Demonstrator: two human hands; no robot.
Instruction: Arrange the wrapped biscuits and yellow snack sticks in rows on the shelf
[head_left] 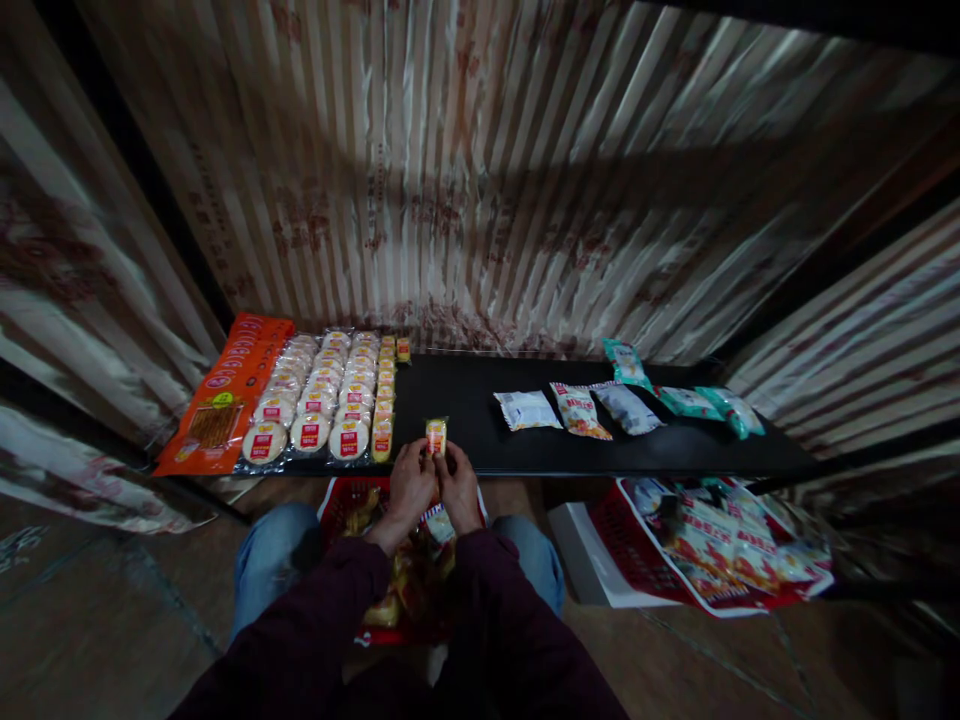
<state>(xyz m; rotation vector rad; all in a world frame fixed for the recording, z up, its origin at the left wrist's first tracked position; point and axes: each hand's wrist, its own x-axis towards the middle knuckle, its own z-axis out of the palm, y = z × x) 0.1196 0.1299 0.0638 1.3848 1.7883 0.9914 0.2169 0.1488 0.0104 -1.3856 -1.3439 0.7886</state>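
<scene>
Between my left hand (411,484) and my right hand (459,484) is a small yellow snack packet (436,436), held upright by the fingers of both at the shelf's front edge. To the left, a column of similar yellow packets (385,400) runs from front to back on the black shelf (457,400). Beside that column lie rows of round, clear-wrapped rice crackers (349,440) with red labels. Below my hands, a red basket (330,505) between my knees holds several yellow packets, partly hidden by my forearms.
A large orange snack bag (240,380) lies at the shelf's left end. White snack bags (581,411) and teal bags (686,402) lie toward the right. Below right, another red basket (626,530) full of snack bags stands by a white box (600,560). Striped curtain (450,180) hangs behind.
</scene>
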